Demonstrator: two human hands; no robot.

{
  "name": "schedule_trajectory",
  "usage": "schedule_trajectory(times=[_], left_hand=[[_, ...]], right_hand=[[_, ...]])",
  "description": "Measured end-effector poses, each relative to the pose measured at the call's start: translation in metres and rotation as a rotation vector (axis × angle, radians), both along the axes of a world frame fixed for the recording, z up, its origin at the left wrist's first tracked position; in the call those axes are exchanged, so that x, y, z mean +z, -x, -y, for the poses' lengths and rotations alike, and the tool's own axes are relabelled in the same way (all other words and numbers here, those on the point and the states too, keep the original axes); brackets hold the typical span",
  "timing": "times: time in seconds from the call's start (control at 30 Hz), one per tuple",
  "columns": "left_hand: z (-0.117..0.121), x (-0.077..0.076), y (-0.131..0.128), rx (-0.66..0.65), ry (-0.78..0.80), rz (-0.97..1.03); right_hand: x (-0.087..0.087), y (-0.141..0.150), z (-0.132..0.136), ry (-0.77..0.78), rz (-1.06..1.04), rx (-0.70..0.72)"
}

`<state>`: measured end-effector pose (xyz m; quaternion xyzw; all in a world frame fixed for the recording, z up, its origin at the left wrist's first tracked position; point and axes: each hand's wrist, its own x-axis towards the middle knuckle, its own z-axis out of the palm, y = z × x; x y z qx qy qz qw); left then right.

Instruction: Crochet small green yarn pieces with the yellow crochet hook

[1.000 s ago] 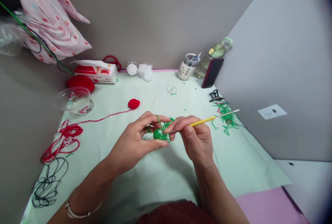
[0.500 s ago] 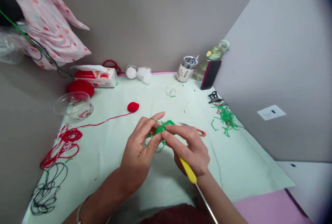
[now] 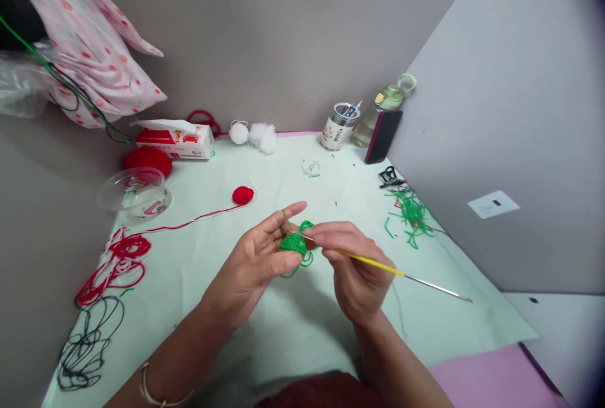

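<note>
Green crochet work point(image 3: 293, 245), in the head view, is pinched by the left hand point(image 3: 250, 266), forefinger extended, above the desk point(image 3: 189, 263), between its side edges. Fingers bent, the right hand point(image 3: 357, 269) pinches a yellow-handled hook point(image 3: 371, 262) beside it.

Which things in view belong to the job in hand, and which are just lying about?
In hand:
- green crocheted piece, in the left hand
- green yarn, loops beside that piece
- yellow-handled hook, in the right hand

Seemingly idle:
- red ball
- black cord
- green offcuts
- phone
- pen holder
- tissue packet
</note>
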<state>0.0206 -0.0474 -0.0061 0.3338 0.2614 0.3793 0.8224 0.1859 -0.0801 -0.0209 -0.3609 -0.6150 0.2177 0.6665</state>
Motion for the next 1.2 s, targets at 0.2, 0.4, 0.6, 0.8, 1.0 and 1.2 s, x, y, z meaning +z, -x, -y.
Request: schedule_trajectory(times=[0.2, 0.4, 0.6, 0.8, 1.0, 1.2], left_hand=[[-0.007, -0.001, 0.009, 0.061, -0.158, -0.115], [-0.012, -0.002, 0.012, -0.06, -0.163, -0.093], [-0.014, -0.004, 0.011, -0.138, -0.126, 0.02], [-0.014, -0.009, 0.006, -0.148, -0.101, 0.112], [-0.014, -0.01, 0.006, -0.132, -0.108, 0.058], [-0.009, -0.007, 0.008, -0.054, -0.239, -0.127]], right_hand=[[0.0, -0.005, -0.003, 0.066, -0.104, 0.071], [0.002, -0.01, -0.007, 0.257, -0.319, 0.204], [0.005, -0.009, -0.009, 0.32, -0.416, 0.256], [0.006, -0.007, -0.008, 0.356, -0.454, 0.282], [0.01, -0.008, -0.01, 0.467, -0.565, 0.278], [0.008, -0.001, -0.01, 0.595, -0.705, 0.31]])
